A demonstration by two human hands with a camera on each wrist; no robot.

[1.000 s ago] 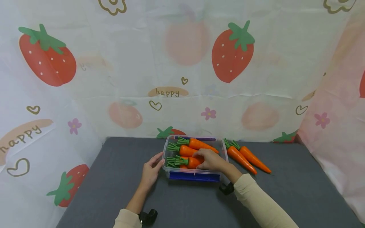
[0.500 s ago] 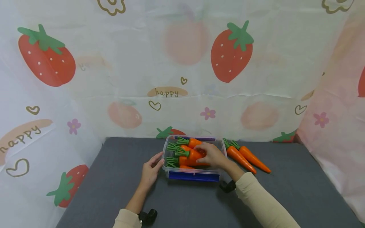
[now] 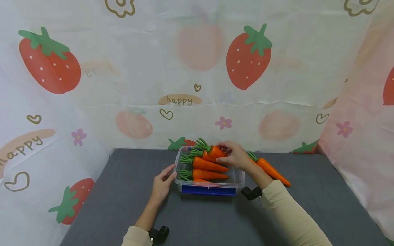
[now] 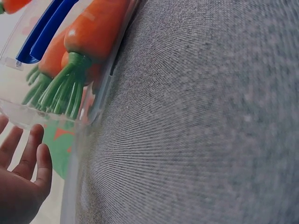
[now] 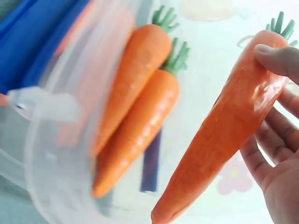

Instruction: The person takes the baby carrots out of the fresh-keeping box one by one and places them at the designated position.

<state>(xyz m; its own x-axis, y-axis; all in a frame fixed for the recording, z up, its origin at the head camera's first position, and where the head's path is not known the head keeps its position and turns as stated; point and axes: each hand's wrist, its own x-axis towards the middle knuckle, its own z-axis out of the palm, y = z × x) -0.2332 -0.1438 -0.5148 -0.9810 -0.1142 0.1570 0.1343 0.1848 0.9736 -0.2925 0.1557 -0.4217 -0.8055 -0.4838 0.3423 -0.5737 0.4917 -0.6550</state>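
Note:
My right hand (image 3: 234,156) holds an orange carrot (image 3: 214,153) with green stems over the back part of a clear plastic box (image 3: 240,180). In the right wrist view, thumb and fingers pinch this carrot (image 5: 224,126) near its thick end, its tip pointing down. More carrots (image 3: 209,165) lie inside the box, stems to the left. At the box's left end, my left hand (image 3: 161,184) rests its fingertips by the wall. The left wrist view shows those fingers (image 4: 29,151) extended, near the clear rim.
A loose carrot (image 3: 274,171) lies on the grey table (image 3: 129,177) right of the box; another beside it is mostly behind my right hand. Blue clips (image 3: 208,190) line the box's long sides. A printed cloth (image 3: 187,61) hangs behind the table.
My right hand has gripped a carrot in the box and raised it up and toward the back. The left hand has stayed at the box's left end.

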